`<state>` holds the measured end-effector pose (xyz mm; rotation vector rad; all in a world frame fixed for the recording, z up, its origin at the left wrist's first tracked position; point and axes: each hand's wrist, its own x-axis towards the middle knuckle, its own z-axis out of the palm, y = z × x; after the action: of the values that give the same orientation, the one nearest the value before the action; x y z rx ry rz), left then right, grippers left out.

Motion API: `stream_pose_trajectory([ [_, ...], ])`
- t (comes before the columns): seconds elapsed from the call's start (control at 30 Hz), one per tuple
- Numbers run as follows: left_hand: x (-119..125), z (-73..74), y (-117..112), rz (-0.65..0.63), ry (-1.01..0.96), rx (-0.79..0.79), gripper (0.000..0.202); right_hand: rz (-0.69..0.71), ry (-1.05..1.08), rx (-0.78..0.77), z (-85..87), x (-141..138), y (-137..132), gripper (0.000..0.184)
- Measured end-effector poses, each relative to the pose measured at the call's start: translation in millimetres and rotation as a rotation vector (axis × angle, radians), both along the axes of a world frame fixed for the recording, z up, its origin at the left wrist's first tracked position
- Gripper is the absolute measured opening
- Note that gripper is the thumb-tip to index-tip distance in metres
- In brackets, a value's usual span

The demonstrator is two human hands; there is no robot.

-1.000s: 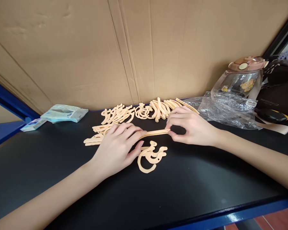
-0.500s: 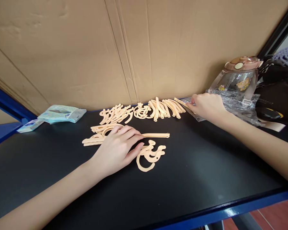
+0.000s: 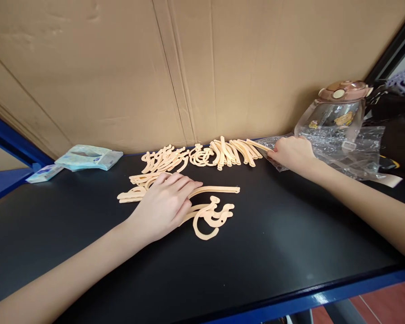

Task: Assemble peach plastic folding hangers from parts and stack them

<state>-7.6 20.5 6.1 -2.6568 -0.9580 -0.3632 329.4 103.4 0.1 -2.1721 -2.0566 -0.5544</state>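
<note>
Bottle (image 3: 335,112) behind clear plastic (image 3: 359,157) — left fingers (image 3: 180,188) together over beige strip (image 3: 219,189), right fingers (image 3: 277,154) curled; both grips unclear.

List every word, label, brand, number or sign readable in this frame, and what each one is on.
No text is readable.
Larger blue-and-white packet: small dark-blue print, too blurred to read.
Smaller blue-and-white packet: blue marking, too small to read.
Clear bottle: cartoon pictures, no legible words.
Cream curved pieces: no lettering visible.
</note>
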Motion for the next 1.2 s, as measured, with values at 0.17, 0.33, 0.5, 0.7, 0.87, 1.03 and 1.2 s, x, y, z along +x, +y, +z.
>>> stream_pose_trajectory([
  [0.17,-0.2,-0.1,-1.1,0.059,-0.049,0.073,0.039,0.012,0.078,0.151,10.8,-10.4,-9.6,0.033],
  [0.33,0.6,1.1,-0.5,0.174,-0.071,0.15,0.043,0.346,0.349,0.254,11.6,-38.9,-34.1,0.024],
  [0.5,0.4,-0.4,1.4,0.134,-0.11,0.101,0.038,0.605,0.465,0.028,-8.7,-64.4,-51.1,0.023],
  [0.7,0.2,-4.3,2.6,0.097,-0.117,0.017,0.031,0.672,0.467,-0.047,-19.6,-71.6,-53.3,0.026],
  [0.87,-0.1,-7.4,4.6,0.115,-0.115,-0.047,0.034,0.771,0.441,-0.075,-14.2,-70.5,-54.4,0.042],
  [1.03,0.5,-7.3,4.3,0.111,-0.084,-0.041,0.032,0.8,0.413,-0.079,-13.6,-67.0,-53.0,0.031],
  [1.2,0.8,-6.1,3.5,0.098,-0.077,-0.014,0.031,0.839,0.384,-0.087,-15.8,-63.8,-50.2,0.025],
])
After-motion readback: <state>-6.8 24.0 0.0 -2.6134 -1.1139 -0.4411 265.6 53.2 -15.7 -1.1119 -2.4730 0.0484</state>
